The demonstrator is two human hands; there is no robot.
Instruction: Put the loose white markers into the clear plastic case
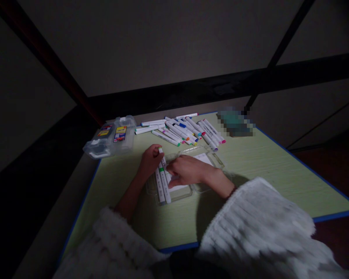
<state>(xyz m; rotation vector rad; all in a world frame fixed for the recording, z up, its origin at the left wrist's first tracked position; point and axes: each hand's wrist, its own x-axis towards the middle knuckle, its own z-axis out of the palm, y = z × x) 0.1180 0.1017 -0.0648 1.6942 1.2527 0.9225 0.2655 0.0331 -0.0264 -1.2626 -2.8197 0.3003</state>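
Two white markers, one with a green band (161, 170) and one beside it (158, 182), lie side by side along the left part of a clear plastic case (178, 196). My left hand (150, 161) is closed at their far end, thumb and fingers pinching the green-tipped end of one marker. My right hand (190, 169) reaches over the case with its fingers bent, close against the markers' right side. Its fingertips are partly hidden, so what they hold cannot be made out. A white paper sheet (203, 157) shows in the case beneath and beyond my right hand.
A loose pile of white markers (178, 130) with coloured caps lies at the table's back. A clear lidded box (125, 139) with labels stands at the back left. A blurred greenish object (235, 123) lies back right. Blue edging (302, 166) borders the green table (267, 186).
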